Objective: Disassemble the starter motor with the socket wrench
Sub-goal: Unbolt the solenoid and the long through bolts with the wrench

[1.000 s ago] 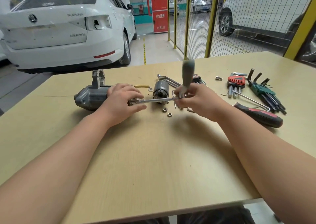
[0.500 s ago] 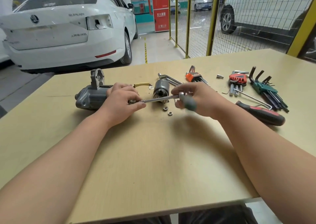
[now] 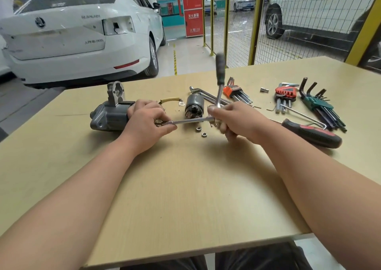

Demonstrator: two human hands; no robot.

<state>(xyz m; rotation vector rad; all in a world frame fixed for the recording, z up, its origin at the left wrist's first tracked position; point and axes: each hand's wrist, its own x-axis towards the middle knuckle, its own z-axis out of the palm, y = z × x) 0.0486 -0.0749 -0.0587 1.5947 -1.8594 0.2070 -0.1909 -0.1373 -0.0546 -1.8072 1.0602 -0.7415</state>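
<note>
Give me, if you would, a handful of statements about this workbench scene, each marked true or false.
1. The socket wrench has its dark handle pointing up from the table. True.
2. The left hand lies flat on the table, away from the starter motor. False: it is at the motor's end, its fingers pinching the wrench's horizontal bar.
3. Two loose nuts lie on the table between the hands. True.
4. The right hand holds the red-and-black screwdriver. False: the screwdriver lies on the table, and the right hand grips the wrench at its head.
</note>
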